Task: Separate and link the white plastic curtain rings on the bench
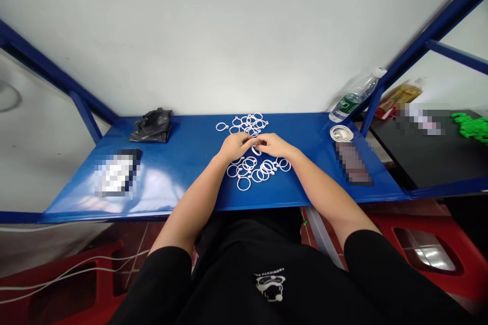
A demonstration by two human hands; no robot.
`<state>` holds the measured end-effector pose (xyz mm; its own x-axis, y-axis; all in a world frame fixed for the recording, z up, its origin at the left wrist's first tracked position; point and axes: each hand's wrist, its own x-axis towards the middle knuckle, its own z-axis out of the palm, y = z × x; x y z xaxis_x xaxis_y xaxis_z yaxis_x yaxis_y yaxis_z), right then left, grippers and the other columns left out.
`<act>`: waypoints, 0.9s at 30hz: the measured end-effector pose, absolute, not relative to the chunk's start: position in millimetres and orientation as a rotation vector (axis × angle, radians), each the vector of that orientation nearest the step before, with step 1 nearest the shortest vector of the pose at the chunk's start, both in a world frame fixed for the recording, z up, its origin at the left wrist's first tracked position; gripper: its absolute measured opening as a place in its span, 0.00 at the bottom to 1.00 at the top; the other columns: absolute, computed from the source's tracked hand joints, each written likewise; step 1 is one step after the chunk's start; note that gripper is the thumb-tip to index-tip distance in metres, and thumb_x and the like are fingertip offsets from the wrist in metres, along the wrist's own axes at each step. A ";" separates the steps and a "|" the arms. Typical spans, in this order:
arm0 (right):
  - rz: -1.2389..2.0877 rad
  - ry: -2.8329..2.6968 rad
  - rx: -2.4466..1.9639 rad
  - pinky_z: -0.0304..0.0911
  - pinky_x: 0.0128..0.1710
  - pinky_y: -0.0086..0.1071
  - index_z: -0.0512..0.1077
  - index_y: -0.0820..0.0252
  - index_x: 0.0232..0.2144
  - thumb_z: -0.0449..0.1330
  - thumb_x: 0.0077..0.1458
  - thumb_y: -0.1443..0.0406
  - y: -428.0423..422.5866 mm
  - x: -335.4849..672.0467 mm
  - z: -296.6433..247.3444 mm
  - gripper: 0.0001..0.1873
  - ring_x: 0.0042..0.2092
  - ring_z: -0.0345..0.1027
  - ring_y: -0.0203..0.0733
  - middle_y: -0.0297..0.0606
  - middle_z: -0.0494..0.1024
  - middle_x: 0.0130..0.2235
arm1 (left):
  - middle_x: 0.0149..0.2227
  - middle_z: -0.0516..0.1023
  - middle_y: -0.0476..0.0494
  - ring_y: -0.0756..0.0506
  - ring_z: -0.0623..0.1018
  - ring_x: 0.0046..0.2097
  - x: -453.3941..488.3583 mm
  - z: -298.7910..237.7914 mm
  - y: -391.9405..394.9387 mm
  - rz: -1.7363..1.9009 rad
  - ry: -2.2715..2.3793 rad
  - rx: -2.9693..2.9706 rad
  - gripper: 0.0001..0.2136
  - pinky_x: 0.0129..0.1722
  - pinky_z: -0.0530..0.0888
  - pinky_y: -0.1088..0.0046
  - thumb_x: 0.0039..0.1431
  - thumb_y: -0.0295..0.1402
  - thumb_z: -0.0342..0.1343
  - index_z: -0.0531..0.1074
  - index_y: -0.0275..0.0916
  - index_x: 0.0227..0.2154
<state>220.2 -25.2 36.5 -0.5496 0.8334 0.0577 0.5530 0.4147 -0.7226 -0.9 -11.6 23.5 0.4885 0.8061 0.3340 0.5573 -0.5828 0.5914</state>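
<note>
In the head view, my left hand (pixel 234 146) and my right hand (pixel 275 145) meet fingertip to fingertip over the middle of the blue table. Between them a white ring (pixel 256 152), which looks like a curtain ring, is pinched by the closed fingers of both hands. Just in front of my hands, nearer my body, lies a loose group of several similar rings (pixel 268 166) with small tabs. Beyond my fingers another pile of several rings (pixel 249 123) lies close to the wall. My fingers partly hide the held ring's upper side.
The blue table (pixel 190 162) carries a crumpled black plastic bag (pixel 152 126) and a blurred flat object (pixel 117 172) at left. On the right are a leaning water bottle (pixel 354 97), a white coil (pixel 341 133) and a blurred dark object (pixel 353 163). Blue frame bars flank both sides.
</note>
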 end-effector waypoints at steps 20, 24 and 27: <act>1.415 -1.673 -1.043 0.71 0.34 0.30 0.81 0.61 0.42 0.65 0.57 0.60 -14.2 222.0 28.0 0.13 0.29 0.74 0.34 0.38 0.85 0.36 | 0.38 0.84 0.44 0.46 0.80 0.38 1.7 29.1 -16.5 0.839 1.096 2.316 0.15 0.40 0.72 0.69 0.72 0.38 0.51 0.82 0.41 0.37; 1.429 -1.646 -1.049 0.72 0.35 0.30 0.81 0.61 0.43 0.65 0.55 0.62 -12.2 223.4 25.8 0.14 0.29 0.76 0.35 0.37 0.85 0.35 | 0.39 0.85 0.43 0.45 0.81 0.39 2.3 30.1 -17.5 0.840 1.110 2.301 0.14 0.41 0.73 0.69 0.71 0.38 0.52 0.82 0.41 0.38; 1.436 -1.650 -1.049 0.72 0.35 0.30 0.81 0.62 0.44 0.65 0.54 0.62 -10.5 223.9 23.0 0.15 0.29 0.77 0.36 0.36 0.84 0.32 | 0.39 0.84 0.44 0.45 0.81 0.39 3.0 30.5 -17.6 0.829 1.113 2.302 0.14 0.41 0.73 0.69 0.71 0.38 0.53 0.82 0.41 0.38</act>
<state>223.9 -10.5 23.0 -0.4264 0.9045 -0.0031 0.1280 0.0570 -0.9901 3.0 -17.6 30.5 0.4942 0.8084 0.3199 0.5383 -0.5735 0.6175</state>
